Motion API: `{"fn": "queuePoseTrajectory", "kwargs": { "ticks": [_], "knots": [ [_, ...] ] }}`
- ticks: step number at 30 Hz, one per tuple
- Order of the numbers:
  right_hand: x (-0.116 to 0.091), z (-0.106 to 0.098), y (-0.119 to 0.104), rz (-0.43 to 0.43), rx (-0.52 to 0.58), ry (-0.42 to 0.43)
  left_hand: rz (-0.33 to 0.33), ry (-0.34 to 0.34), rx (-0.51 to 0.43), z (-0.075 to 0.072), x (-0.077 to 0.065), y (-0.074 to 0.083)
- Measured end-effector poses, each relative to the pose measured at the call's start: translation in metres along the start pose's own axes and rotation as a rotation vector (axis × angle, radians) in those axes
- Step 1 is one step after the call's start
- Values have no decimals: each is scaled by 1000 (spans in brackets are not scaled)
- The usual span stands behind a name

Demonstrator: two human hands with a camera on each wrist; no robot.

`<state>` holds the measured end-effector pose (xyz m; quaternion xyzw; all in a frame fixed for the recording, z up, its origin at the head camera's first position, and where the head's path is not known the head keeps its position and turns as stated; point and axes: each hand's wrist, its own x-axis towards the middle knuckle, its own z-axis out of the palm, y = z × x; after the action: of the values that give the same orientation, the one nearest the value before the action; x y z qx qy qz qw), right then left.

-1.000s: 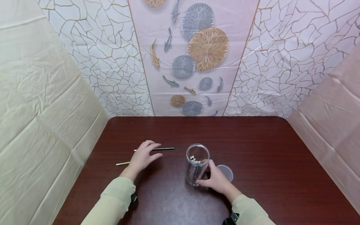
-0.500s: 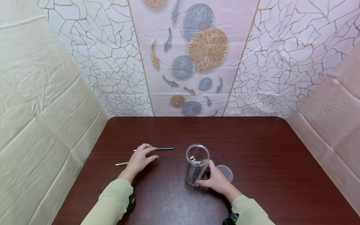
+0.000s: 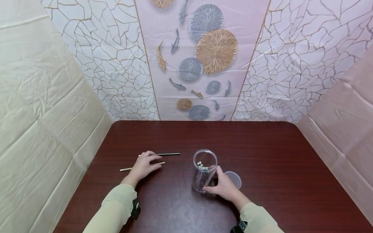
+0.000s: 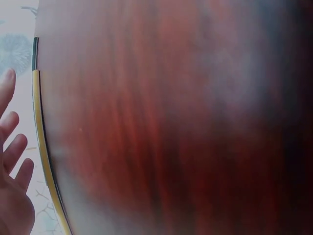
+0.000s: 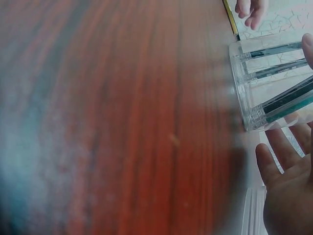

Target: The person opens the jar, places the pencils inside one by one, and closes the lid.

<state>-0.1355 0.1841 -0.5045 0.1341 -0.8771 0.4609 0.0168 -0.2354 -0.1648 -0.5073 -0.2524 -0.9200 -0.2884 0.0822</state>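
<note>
My left hand (image 3: 143, 165) hovers over two pencils on the table, its fingers loosely spread. Under it lies the yellow pencil (image 3: 126, 169), with its right end showing past the thumb; in the left wrist view the fingers look apart from this yellow pencil (image 4: 43, 147). Slightly farther back is the black pencil (image 3: 172, 154), its left part covered by the fingers. A tall clear jar (image 3: 198, 182) stands upright and uncapped, with several dark, white-ended pencils (image 3: 201, 165) inside. My right hand (image 3: 225, 186) grips the jar low on its right side, thumb in front.
Just behind my right hand a round translucent lid (image 3: 234, 179) lies flat on the table. The dark red wooden table (image 3: 276, 161) ends at a patterned cloth backdrop (image 3: 192, 97), with plain cloth on both sides.
My left hand has drawn back toward me and slightly left, uncovering the yellow pencil's right end. The right hand and jar stay in place.
</note>
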Motion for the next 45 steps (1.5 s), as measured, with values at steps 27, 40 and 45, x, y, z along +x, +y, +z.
{"fn": "queuePoseTrajectory", "kwargs": {
  "ticks": [27,40,45],
  "knots": [
    [-2,-2,3,-14,-9,-25,-148,-77,27,16,-5,-1],
    [0,-2,2,-11,9,-22,-108,-50,-70,7,5,10],
    [0,-3,2,-12,14,-19,-106,-35,-129,2,10,17]
  ]
}}
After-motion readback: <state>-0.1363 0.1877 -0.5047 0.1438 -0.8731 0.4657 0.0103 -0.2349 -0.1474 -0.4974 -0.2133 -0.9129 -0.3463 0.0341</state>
